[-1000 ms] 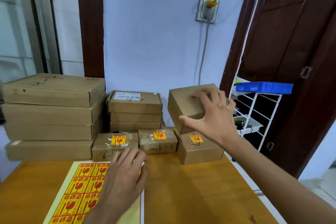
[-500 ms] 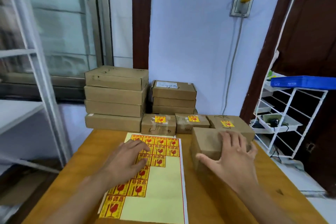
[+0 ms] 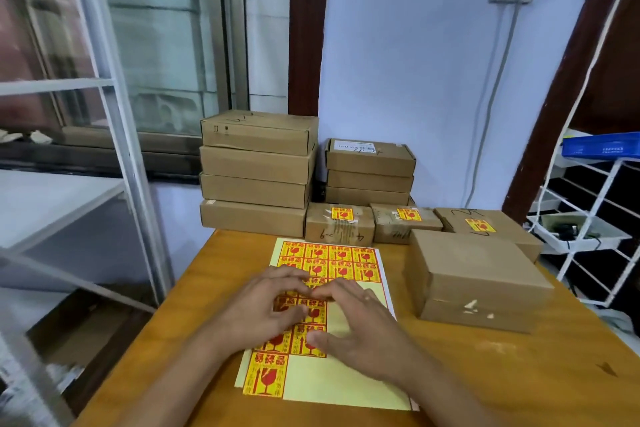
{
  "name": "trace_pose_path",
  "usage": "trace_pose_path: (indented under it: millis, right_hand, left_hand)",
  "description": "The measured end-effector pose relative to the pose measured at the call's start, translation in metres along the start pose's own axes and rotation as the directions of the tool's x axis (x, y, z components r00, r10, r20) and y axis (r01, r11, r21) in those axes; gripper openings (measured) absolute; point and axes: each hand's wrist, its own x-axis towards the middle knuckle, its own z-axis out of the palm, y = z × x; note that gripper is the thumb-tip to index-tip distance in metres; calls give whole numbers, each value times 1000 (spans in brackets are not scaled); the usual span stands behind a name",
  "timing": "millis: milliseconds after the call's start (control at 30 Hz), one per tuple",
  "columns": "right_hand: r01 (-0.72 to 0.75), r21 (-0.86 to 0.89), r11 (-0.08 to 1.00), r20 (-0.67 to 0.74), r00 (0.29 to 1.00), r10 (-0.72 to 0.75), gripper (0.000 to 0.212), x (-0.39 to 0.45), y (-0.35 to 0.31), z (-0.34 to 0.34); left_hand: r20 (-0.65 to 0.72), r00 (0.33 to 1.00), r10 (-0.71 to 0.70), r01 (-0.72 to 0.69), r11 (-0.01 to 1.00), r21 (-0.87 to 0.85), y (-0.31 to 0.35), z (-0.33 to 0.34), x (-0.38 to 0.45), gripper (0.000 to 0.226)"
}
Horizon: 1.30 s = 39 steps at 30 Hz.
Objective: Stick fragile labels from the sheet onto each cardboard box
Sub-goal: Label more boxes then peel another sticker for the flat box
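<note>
Both hands [image 3: 311, 319] on label sheet [image 3: 349, 378], fingertips meeting

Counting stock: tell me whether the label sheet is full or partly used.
Partly used: the label sheet shows bare backing along its right side.

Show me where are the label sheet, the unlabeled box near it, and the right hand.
label sheet [image 3: 349, 381], head view, bare yellow backing.
unlabeled box [image 3: 474, 263], head view, top face.
right hand [image 3: 360, 333], head view, back of hand.

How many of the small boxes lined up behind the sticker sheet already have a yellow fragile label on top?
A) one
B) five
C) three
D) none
C: each of the three small boxes in the row carries a yellow label: the left box, the middle box and the right box.
</note>
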Motion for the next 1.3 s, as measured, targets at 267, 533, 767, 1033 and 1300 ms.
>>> trace_pose_path:
  millis: [267, 533, 767, 1033, 1300]
  right_hand:
    - [43, -82, 996, 14, 999, -42, 66, 9, 12, -4]
    - [122, -120, 985, 156, 982, -103, 71, 20, 16, -16]
    - [214, -137, 967, 113, 973, -199, 36, 16, 19, -8]
    - [174, -135, 975, 45, 985, -169, 28, 18, 16, -1]
    - [50, 86, 995, -55, 997, -46, 13, 34, 22, 3]
  left_hand:
    - [16, 999, 38, -37, 997, -68, 0, -5, -8, 32]
    - [211, 976, -46, 59, 997, -57, 10, -15, -9, 65]
    - [202, 979, -28, 45, 996, -80, 10, -14, -6, 60]
    - [231, 971, -66, 79, 996, -51, 11, -13, -6, 68]
    - [285, 953, -103, 111, 994, -11, 13, -15, -6, 77]
